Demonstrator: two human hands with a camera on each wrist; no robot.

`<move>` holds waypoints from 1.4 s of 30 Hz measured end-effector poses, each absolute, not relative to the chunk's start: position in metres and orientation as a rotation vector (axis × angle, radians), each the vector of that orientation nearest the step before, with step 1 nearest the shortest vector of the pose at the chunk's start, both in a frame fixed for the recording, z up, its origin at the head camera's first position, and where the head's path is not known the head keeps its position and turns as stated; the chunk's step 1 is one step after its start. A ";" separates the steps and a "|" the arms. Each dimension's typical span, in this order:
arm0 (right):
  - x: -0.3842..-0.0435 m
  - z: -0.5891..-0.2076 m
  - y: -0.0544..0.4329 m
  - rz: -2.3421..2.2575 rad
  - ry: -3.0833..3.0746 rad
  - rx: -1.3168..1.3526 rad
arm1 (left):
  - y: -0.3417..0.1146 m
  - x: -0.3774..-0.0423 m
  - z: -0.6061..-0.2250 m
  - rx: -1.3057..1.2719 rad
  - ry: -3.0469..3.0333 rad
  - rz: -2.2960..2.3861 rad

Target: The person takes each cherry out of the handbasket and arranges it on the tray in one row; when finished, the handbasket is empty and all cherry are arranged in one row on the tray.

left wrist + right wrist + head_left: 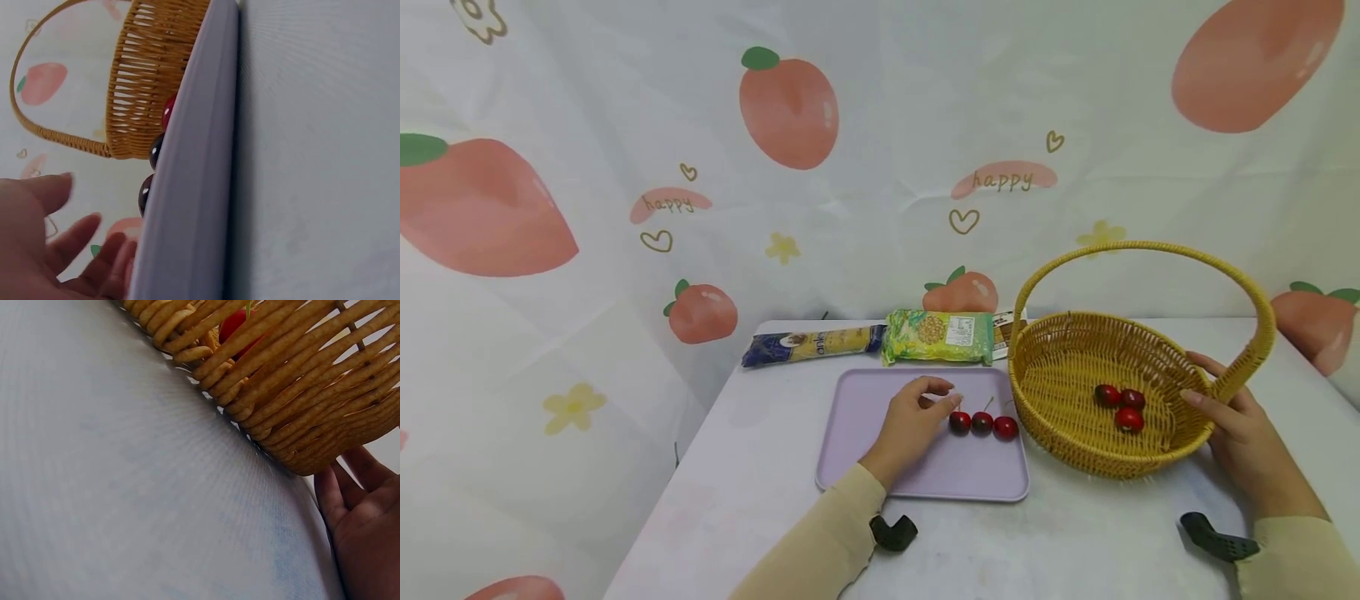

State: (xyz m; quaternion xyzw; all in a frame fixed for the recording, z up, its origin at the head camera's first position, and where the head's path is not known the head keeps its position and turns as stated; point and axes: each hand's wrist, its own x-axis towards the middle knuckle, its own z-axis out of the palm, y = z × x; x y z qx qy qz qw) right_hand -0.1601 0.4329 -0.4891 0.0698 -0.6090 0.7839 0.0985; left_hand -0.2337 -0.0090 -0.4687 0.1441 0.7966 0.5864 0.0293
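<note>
Three dark red cherries with stems lie in a row on the lilac tray, at its right side. Over the tray hovers my left hand, its fingertips close to the leftmost cherry; the left wrist view shows thumb and fingers spread apart with nothing between them. My right hand grips the right rim of the yellow wicker basket by the handle's base, thumb over the rim and fingers against the outer wall. Inside the basket sit three red cherries.
Behind the tray lie a blue and yellow long packet, a green and yellow packet and a partly hidden brown and white packet. The basket's tall handle arches up. A fruit-printed cloth hangs behind the white table.
</note>
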 end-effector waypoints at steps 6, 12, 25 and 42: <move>-0.158 -0.488 0.433 2.299 -1.824 0.168 | 0.000 -0.231 -0.454 0.476 2.317 1.944; -0.158 -0.490 0.435 2.297 -1.836 0.144 | 0.015 -0.226 -0.437 0.597 2.146 1.963; -0.159 -0.489 0.433 2.307 -1.821 0.162 | 0.073 -0.229 -0.406 0.841 1.941 1.913; -0.160 -0.488 0.429 2.287 -1.825 0.164 | 0.149 -0.262 -0.399 0.870 1.931 1.669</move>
